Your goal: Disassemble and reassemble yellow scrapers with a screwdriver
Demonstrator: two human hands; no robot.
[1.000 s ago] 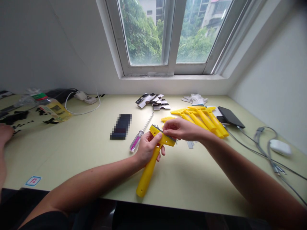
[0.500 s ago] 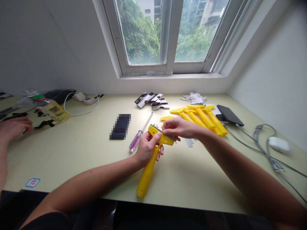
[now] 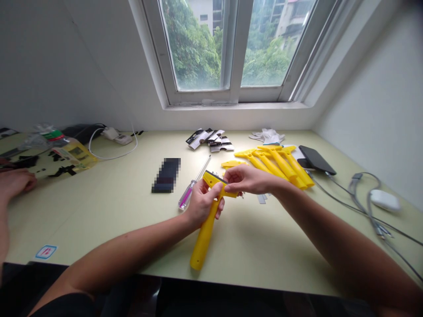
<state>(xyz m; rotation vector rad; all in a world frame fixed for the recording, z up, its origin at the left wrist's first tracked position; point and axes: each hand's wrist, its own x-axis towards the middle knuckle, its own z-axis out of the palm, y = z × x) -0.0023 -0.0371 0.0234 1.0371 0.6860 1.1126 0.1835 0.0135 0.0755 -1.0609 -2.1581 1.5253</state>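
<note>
My left hand (image 3: 202,202) is closed around the neck of a yellow scraper (image 3: 202,241), thumb on its wide head. The scraper's handle slants down toward the table's front edge. A dark strip runs along the upper edge of its head. At the right end of the head, my right hand (image 3: 246,178) is closed with its fingers on it; whatever lies under those fingertips is hidden. Behind the head are tiny metal screws (image 3: 215,174). To the left of my left hand lies a screwdriver (image 3: 187,193) with a clear and purple handle. Grey blades (image 3: 261,199) lie below my right wrist.
Several yellow scrapers (image 3: 276,165) are piled to the right, beside a phone (image 3: 317,159) and cables (image 3: 368,202). Cardboard packets (image 3: 209,138) and white gloves (image 3: 267,135) lie at the back. A pixelated dark object (image 3: 166,176) is left of centre. Another person's hand (image 3: 16,178) rests far left.
The scraper's head has turned slightly, and my right fingers have shifted to cover more of its right end. The other person's hand has moved a little left.
</note>
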